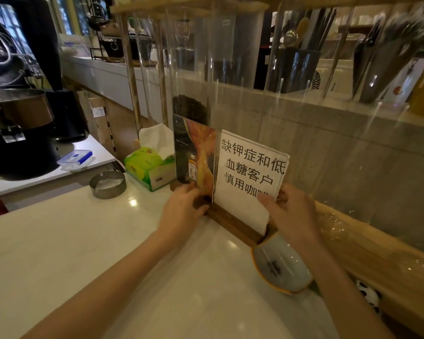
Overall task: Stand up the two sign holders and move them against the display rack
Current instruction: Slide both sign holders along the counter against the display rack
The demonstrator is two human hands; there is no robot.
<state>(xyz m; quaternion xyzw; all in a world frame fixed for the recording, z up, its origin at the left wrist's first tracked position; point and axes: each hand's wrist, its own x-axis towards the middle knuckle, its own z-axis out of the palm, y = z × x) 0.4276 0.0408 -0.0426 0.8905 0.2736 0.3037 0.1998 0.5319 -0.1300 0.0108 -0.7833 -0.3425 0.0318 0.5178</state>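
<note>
Two sign holders stand upright side by side on the white counter [71, 241], right in front of the display rack [230, 57] of clear tubes. The left sign holder [195, 152] carries a dark and orange picture with a small bottle. The right sign holder [251, 167] carries a white sheet with black Chinese characters and sits in a dark wooden base [233, 225]. My left hand [181, 209] grips the left holder's wooden base at its lower right corner. My right hand [291, 214] holds the right holder's lower right edge, thumb on the paper.
A green tissue box [148, 167] sits left of the holders, with a round metal ring [107, 184] nearer. A pale bowl with an orange rim [280, 267] lies below my right hand. The rack's wooden base [367, 250] runs along the right. A dark machine [17, 133] stands far left.
</note>
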